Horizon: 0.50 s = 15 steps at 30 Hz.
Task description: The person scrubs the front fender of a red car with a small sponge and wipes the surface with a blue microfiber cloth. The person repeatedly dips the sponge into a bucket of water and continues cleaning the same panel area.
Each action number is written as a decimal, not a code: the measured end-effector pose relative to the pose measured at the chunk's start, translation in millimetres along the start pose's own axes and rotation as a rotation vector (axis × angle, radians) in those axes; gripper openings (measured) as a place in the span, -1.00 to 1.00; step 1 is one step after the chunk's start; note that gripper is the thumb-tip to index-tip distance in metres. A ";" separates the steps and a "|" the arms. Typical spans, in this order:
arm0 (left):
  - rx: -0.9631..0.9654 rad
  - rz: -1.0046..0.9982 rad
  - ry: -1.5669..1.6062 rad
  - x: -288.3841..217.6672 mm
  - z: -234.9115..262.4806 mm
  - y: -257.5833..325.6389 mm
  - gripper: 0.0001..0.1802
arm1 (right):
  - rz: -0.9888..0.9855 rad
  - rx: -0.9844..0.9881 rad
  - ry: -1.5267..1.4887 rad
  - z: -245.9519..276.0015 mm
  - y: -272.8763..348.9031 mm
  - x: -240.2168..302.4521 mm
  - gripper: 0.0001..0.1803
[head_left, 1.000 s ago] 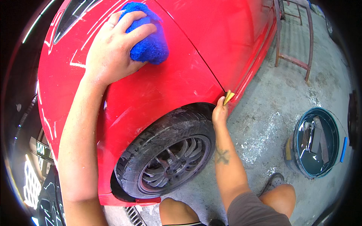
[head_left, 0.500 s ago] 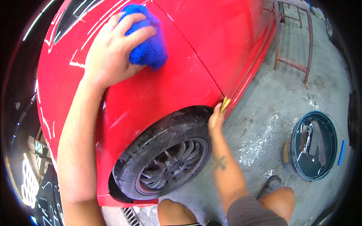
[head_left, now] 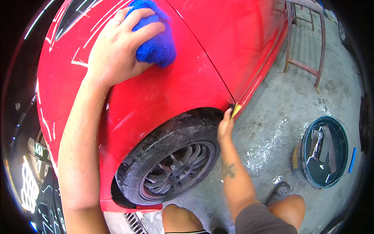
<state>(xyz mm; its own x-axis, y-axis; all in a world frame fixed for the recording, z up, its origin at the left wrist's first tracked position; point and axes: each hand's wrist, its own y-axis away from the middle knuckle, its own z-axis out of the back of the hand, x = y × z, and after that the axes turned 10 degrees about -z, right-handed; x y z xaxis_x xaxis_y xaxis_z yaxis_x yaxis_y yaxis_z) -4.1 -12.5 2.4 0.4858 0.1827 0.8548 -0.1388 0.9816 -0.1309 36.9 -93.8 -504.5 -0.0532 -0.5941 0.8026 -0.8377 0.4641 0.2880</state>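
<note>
A red car fills the middle, its body panel streaked with whitish smears. My left hand is wrapped round a bunched blue cloth and rests it against the upper part of the panel. Lower right, beside the wheel arch, my right hand grips a thin yellow and black pad edge-on at the car's lower edge, close to a panel seam. Its fingertips are partly hidden behind the pad and the tyre. The dark multi-spoke wheel sits below and between my arms.
On the wet grey floor at right stands a dark bucket with a blue handle grip, holding water and some flat pieces. A rusty metal stand is at far right. A floor drain grate lies near my knees.
My right hand and the pad have shifted slightly right along the lower edge. My left hand with the blue cloth has moved slightly up and right.
</note>
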 end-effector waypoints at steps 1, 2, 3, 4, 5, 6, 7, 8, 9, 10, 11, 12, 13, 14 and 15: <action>0.013 -0.002 0.016 -0.8 1.7 2.1 -0.12 | -0.012 0.048 0.005 1.9 -5.6 0.4 -0.02; 0.019 0.000 0.036 -2.3 1.6 2.7 -0.12 | -0.023 0.090 0.013 5.9 -11.6 0.7 -0.03; 0.013 0.005 0.045 -0.4 3.2 0.6 -0.12 | -0.036 0.132 0.020 9.9 -16.4 1.7 -0.04; 0.029 0.027 0.049 0.6 2.5 5.5 -0.13 | 0.073 0.074 0.063 -3.6 9.1 -0.7 -0.05; 0.024 0.028 0.036 2.8 3.7 8.7 -0.13 | 0.183 0.019 0.100 -13.9 30.1 2.2 -0.06; 0.008 0.020 0.026 3.7 2.8 9.0 -0.13 | 0.161 -0.006 0.154 -17.5 41.3 8.1 -0.08; -0.024 0.000 0.035 0.2 -1.3 0.8 -0.13 | 0.265 -0.040 0.210 -0.5 12.9 -3.7 -0.10; -0.038 -0.009 0.040 -1.1 -3.8 -4.9 -0.13 | 0.179 -0.034 0.154 12.8 -16.0 -5.9 -0.11; -0.038 -0.005 0.035 1.2 -3.0 -5.3 -0.13 | 0.148 -0.008 0.130 12.4 -19.3 -0.1 -0.13; -0.039 -0.003 0.029 2.5 -0.5 -3.8 -0.13 | 0.114 0.021 0.101 7.3 -21.3 4.2 -0.14; -0.008 -0.003 0.049 1.5 3.1 0.9 -0.13 | 0.060 0.050 0.070 1.0 -12.6 1.9 -0.16; -0.003 0.002 0.060 1.8 3.7 0.9 -0.14 | 0.208 -0.008 0.112 -14.4 13.2 -1.4 -0.16; 0.003 0.002 0.072 2.5 5.5 -1.0 -0.15 | 0.353 -0.070 0.148 -21.0 28.9 -2.1 -0.17; 0.000 0.024 0.096 1.9 -8.5 6.5 -0.14 | 0.409 -0.124 0.276 -9.9 24.5 -8.0 -0.19; -0.018 0.016 0.082 3.9 -5.7 5.7 -0.14 | 0.396 -0.101 0.394 0.9 10.7 -2.0 -0.18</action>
<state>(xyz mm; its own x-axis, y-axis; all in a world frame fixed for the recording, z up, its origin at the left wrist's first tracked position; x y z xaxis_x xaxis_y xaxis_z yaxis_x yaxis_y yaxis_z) 1.9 -5.8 2.2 0.5527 0.2017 0.8086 -0.1318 0.9792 -0.1542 27.6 -88.2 -503.4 -0.1301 -0.0810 0.9882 -0.7379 0.6736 -0.0419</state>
